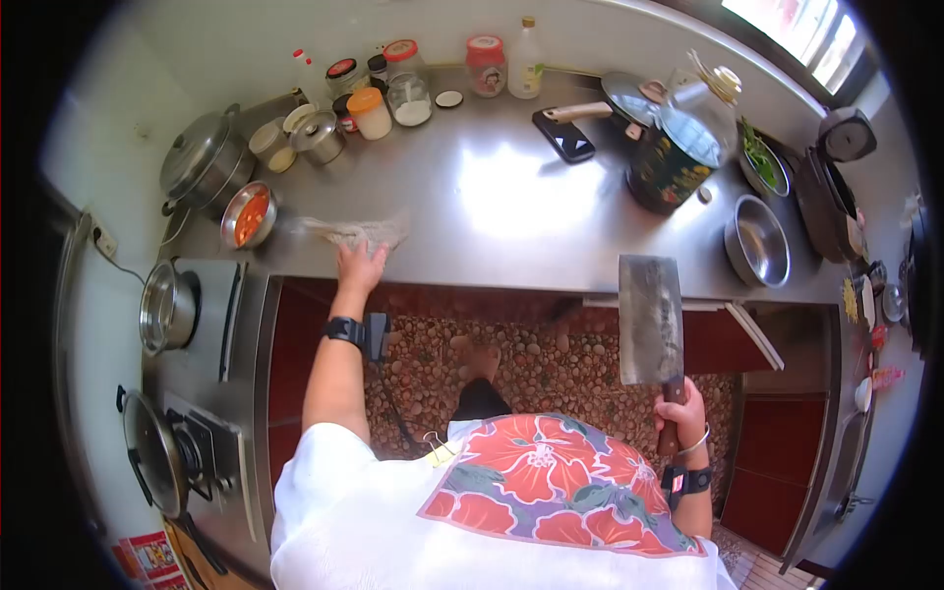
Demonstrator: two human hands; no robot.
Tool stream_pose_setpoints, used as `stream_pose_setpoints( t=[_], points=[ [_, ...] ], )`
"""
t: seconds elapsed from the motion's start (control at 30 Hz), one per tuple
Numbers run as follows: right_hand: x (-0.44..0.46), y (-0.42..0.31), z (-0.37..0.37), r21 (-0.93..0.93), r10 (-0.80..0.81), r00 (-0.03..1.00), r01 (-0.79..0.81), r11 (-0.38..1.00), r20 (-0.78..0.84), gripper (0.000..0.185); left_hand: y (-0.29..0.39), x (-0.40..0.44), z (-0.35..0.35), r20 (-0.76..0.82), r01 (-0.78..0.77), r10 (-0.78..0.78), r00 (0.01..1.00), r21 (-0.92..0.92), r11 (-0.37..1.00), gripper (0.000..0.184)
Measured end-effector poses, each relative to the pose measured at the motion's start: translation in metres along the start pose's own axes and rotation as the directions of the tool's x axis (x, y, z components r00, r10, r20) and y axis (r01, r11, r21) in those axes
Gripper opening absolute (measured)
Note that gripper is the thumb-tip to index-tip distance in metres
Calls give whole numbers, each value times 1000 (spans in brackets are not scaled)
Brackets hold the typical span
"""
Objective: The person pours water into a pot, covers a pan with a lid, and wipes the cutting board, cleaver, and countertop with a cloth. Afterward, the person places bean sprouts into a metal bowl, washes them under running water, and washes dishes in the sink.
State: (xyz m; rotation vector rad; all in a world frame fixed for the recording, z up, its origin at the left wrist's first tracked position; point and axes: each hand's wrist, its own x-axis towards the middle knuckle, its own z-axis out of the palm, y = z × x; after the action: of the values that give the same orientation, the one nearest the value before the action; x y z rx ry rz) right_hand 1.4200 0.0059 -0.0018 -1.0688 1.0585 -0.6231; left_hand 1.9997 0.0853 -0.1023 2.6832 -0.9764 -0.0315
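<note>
right hand (683,415) wraps the handle (669,439), safest hold on a likely heavy cleaver (650,320); left hand (361,265) touches a probably limp cloth (372,231), its grip unclear.

left corner: lidded pot (204,167), bowl of red food (229,214)
rear: we see a red-lidded jar (486,69) beside a bottle (526,71)
right end: we find a large jug (680,147) near a steel bowl (757,241)

My shiny metal counter (433,211) has a crumpled gray cloth (372,232) on it, with a bowl (227,218) of red food (253,217) just to the left, a big pot (205,175), a red-topped jar (486,69), a big bottle (674,157) and a silver bowl (757,246)
</note>
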Motion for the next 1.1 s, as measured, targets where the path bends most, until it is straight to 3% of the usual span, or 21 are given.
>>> stream_pose_setpoints(
  t=[0.03,0.2,0.3,0.37,0.43,0.5,0.57,0.6,0.67,0.73,0.83,0.93,1.03,1.1],
  points=[
    [11,-8,11,-3,15,999,-16,1000,-33,29,15,4,-10,76,149,-138,987,-153,977,57],
    [46,-23,57,50,70,982,-62,997,-176,29,31,83,23,-228,172,-134,964,154,973,64],
    [53,-36,76,51,99,961,-88,995,-257,31,68,146,5,-191,206,-195,962,41,978,65],
    [50,-40,87,62,131,944,-118,991,-303,31,87,186,40,-199,-3,17,980,69,998,64],
    [46,-39,91,76,143,932,-124,989,-333,30,132,196,57,-95,-315,316,944,18,949,63],
    [41,-42,96,91,159,918,-135,987,-362,30,190,171,61,51,-625,625,779,-17,780,57],
    [35,-36,101,107,150,908,-117,987,-390,29,231,117,83,-94,-831,826,555,-42,554,49],
    [34,-38,103,120,147,906,-107,987,-397,29,254,83,57,179,-768,814,553,-270,581,45],
    [32,-42,109,141,143,898,-92,986,-415,28,277,21,50,308,-823,897,318,-380,423,47],
    [33,-44,110,140,126,905,-75,987,-406,28,270,-44,85,51,-885,968,245,-396,244,52],
    [35,-43,112,114,114,915,-75,991,-388,30,251,-55,83,66,-853,963,263,-450,263,50],
    [47,-46,110,64,119,946,-105,992,-302,31,179,-30,52,-28,-806,875,484,-404,433,40],
    [73,-44,118,64,136,974,-126,990,-182,33,70,10,33,0,-551,552,834,-53,833,40],
    [95,-44,128,21,149,986,-147,989,-75,36,-16,34,21,-120,-288,285,951,-11,958,41]
  ],
)
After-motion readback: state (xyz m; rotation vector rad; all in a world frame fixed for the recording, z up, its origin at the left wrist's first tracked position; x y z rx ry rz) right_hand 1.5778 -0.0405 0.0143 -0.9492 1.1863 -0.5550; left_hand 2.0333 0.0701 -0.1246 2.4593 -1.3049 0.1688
